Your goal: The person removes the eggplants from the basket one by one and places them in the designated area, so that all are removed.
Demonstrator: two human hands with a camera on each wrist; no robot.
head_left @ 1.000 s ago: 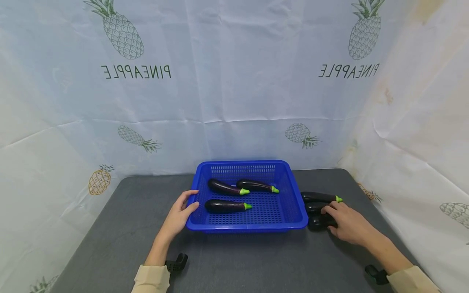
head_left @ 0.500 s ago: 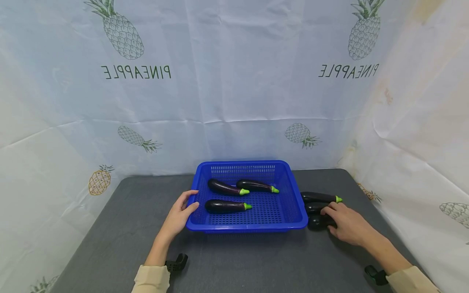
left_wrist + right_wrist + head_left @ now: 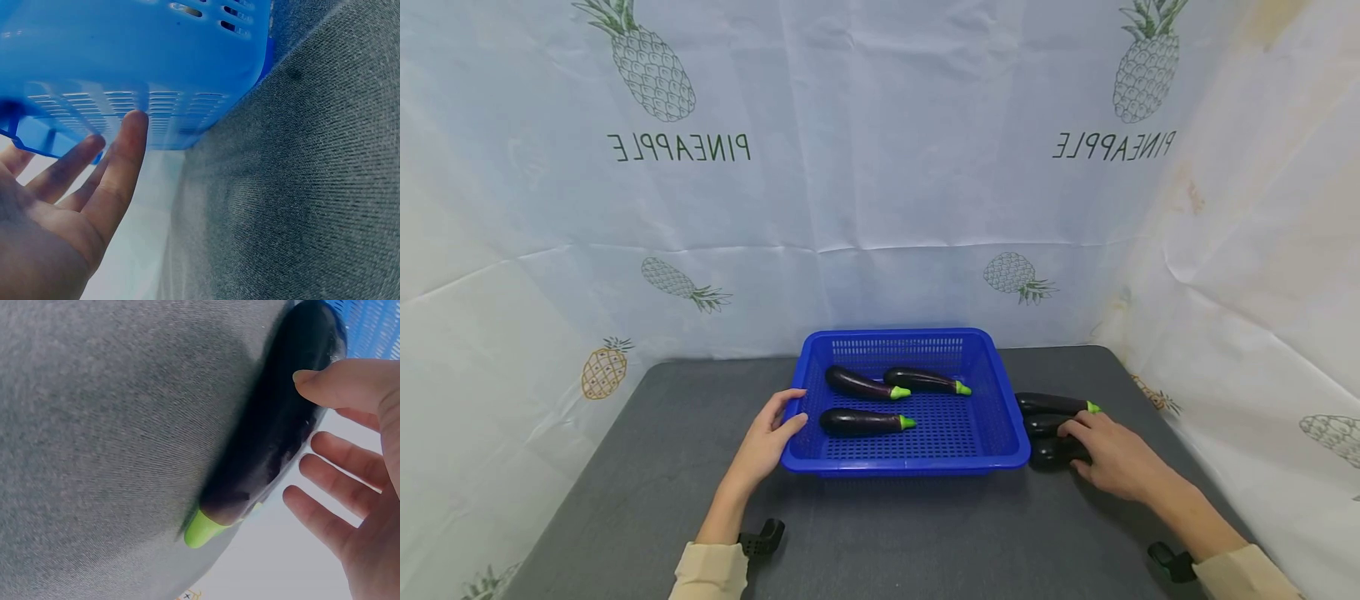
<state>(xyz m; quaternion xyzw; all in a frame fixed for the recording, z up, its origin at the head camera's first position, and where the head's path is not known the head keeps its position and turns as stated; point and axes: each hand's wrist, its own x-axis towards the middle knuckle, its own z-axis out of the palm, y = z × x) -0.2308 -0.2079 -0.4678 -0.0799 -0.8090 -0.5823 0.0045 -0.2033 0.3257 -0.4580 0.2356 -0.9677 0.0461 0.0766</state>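
A blue plastic basket [image 3: 910, 467] with slotted walls holds three dark eggplants, among them a front eggplant [image 3: 859, 422]. At its left rim is my left hand [image 3: 762, 446], thumb and index finger over the edge; in the left wrist view the other fingers [image 3: 128, 150] lie along the outer wall. Right of the basket several eggplants lie side by side, partly overlapping in view. My right hand [image 3: 1116, 458] holds the nearest eggplant [image 3: 1054, 455], thumb on its near side and fingers bent over its far side. A middle eggplant [image 3: 1042, 426] lies partly behind the fingers, beyond it a far eggplant [image 3: 1051, 403].
Everything stands on a dark grey tabletop [image 3: 925, 542]. A pale cloth [image 3: 887, 183] printed with pineapples hangs behind the table and along both sides. Black wrist straps [image 3: 763, 537] sit on both forearms.
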